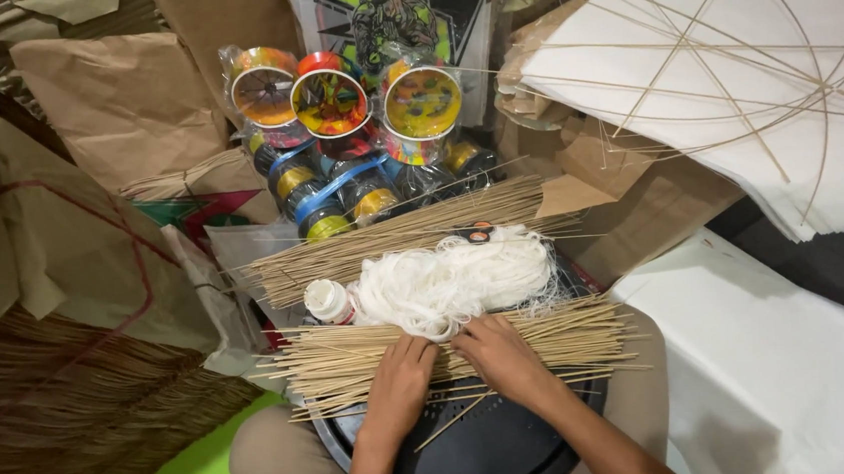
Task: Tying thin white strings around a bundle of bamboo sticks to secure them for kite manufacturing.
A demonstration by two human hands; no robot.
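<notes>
Quick headcount of the pile

Two bundles of thin bamboo sticks [451, 350] [402, 239], one heap of white thread [451, 280], one small white bottle [327, 300], three big colourful spools [329, 102] up top, two white paper stacks [730, 72].

Free room lies only near, on the bare black round tray [479, 453], since the bundle of thin sticks [451, 345] bars its far edge, white thread [451, 280] and spools [344, 143] crowd beyond, and paper stacks [785, 379] wall the right.
</notes>
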